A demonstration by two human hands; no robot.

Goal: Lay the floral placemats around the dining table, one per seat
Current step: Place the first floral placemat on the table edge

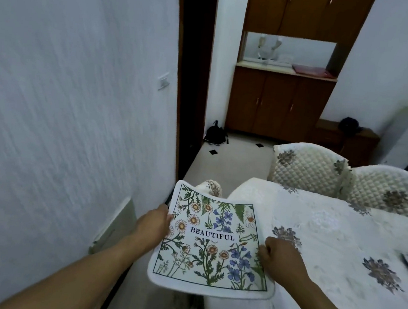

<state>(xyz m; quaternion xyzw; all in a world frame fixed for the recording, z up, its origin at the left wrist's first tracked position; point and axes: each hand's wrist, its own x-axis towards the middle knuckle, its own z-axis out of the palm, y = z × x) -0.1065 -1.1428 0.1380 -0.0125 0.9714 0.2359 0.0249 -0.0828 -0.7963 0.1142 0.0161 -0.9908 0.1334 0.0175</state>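
Note:
A white floral placemat (210, 244) printed with the word BEAUTIFUL hangs in the air beside the left end of the dining table (334, 244). My left hand (156, 223) grips its left edge. On the other side, my right hand (279, 258) pinches its right edge, just over the table's corner. The table wears a white quilted cloth with grey flower prints. Whether more mats lie under this one cannot be told.
Two white quilted chair backs (308, 168) (391, 191) stand along the table's far side, and another chair top (211, 187) shows beyond the mat. A white wall is close on the left. A black bag (216, 133) lies on the floor by a wooden cabinet (280, 104).

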